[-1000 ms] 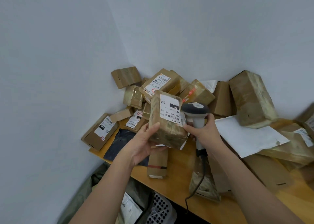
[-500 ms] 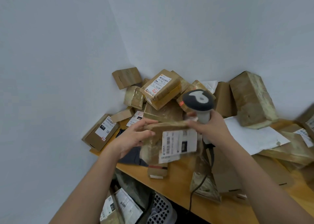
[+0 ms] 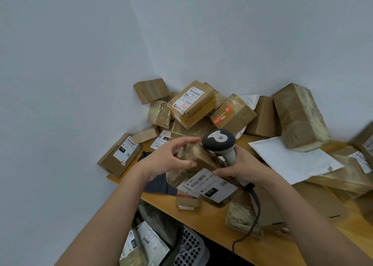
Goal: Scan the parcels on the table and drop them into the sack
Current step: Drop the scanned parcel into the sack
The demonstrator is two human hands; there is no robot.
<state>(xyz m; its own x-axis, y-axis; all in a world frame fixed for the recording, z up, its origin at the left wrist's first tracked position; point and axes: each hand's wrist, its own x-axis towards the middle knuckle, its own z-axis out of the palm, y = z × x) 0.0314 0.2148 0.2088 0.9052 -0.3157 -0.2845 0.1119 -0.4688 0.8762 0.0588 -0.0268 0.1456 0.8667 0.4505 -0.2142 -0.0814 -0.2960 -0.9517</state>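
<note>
Both hands meet over the front edge of the wooden tabletop, sharing one taped brown parcel. The left hand curls its fingers and thumb around the parcel's left end, fingers over the top and thumb at the near side. The right hand wraps the pale handle of a barcode scanner, whose dark round head rises above the parcel, while its thumb reaches left to press on the parcel's near face. That parcel is tilted, with its white shipping label turned toward the camera and hanging below the hands; a barcode and a black "010" patch are readable on it. The scanner's black cable runs down from the right hand and off the tabletop's edge.

Behind the hands, a loose heap of cardboard parcels fills the corner against the grey walls. A labelled box lies on top of the heap, a flat box with a white label sits at the far left edge, and a white padded mailer lies to the right under a large taped box.

Below the tabletop's front edge stands the sack, olive-green and open. Inside it lie labelled parcels, white labels facing up. Just right of the sack is a white perforated plastic basket; its contents cannot be made out.
</note>
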